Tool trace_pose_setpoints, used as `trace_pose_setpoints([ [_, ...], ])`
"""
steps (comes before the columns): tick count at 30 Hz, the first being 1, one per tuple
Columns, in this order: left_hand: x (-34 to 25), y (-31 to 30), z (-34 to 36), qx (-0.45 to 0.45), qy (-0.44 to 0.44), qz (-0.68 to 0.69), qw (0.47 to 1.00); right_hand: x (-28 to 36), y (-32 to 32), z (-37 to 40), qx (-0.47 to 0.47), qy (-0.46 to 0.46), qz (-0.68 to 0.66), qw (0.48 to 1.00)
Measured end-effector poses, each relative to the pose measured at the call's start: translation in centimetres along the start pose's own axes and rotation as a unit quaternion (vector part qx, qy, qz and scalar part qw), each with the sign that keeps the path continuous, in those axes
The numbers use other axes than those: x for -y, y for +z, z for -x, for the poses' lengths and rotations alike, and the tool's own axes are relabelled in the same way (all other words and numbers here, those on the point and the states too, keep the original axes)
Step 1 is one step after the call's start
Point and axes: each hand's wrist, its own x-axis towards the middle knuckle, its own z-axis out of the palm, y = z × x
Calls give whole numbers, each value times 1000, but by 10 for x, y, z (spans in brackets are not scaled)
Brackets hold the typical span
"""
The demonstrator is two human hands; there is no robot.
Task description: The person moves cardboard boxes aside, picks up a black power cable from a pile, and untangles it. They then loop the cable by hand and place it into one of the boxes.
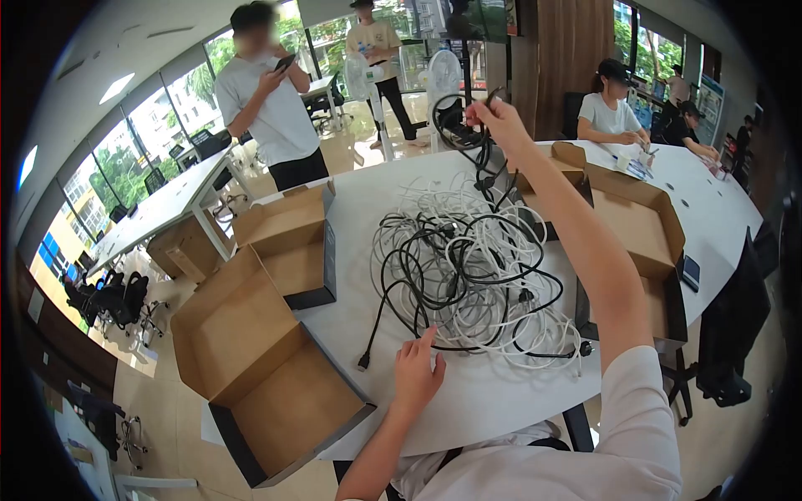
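Mostly the tangled heap of black and white cables (pixel 472 284) lies knotted on the white table (pixel 501 397), so the untangling looks barely begun. Only one thin black cable (pixel 483 167) rises out of it, pinched in the closed fingers of the raised right hand (pixel 499 117). The left hand (pixel 418 367) rests open, fingertips touching the heap's near edge. An open brown cardboard box (pixel 276 401) stands just left.

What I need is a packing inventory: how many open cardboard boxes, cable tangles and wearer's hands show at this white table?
Open cardboard boxes: 3 (near left box, far left box, right box)
Cable tangle: 1
Hands: 2 (left hand at the tangle's edge, right hand lifting a black cable from it)
Total: 6
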Motion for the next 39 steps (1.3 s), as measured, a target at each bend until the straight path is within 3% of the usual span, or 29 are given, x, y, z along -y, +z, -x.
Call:
trace_pose_setpoints([
  [9, -6, 4, 1, 6, 24, -26, 999, 73, -7, 1, -26, -74, -48, 996],
  [17, -3, 11, -2, -8, -2, -34, 999, 172, 1, -32, -65, -235, -106, 964],
  [18, -1, 10, -2, -7, -2, -35, 999, 175, -3, -31, -49, -238, -54, 969],
  [21, -1, 7, -2, -44, -19, -59, 997, 161, -1, -23, 35, -201, -67, 977],
  [25, -19, -10, -7, -139, -33, -119, 983, 131, 8, 21, 128, -174, 127, 968],
  [29, -38, -35, -31, -234, -37, -64, 969, 121, 13, 65, 216, -105, 125, 963],
  [30, -39, -45, -39, -211, -29, -46, 976, 123, 13, 72, 265, -59, 120, 955],
  [33, -52, -64, -73, -175, -52, 47, 982, 122, 20, 91, 337, -38, 86, 937],
  [37, -42, -41, -114, -107, -36, 341, 933, 110, 41, 119, 395, 1, 76, 915],
  [38, -46, -38, -120, -91, -30, 405, 909, 113, 47, 131, 428, -34, 133, 893],
  [39, -45, -33, -126, -92, -7, 371, 924, 115, 54, 141, 458, -69, 189, 866],
])
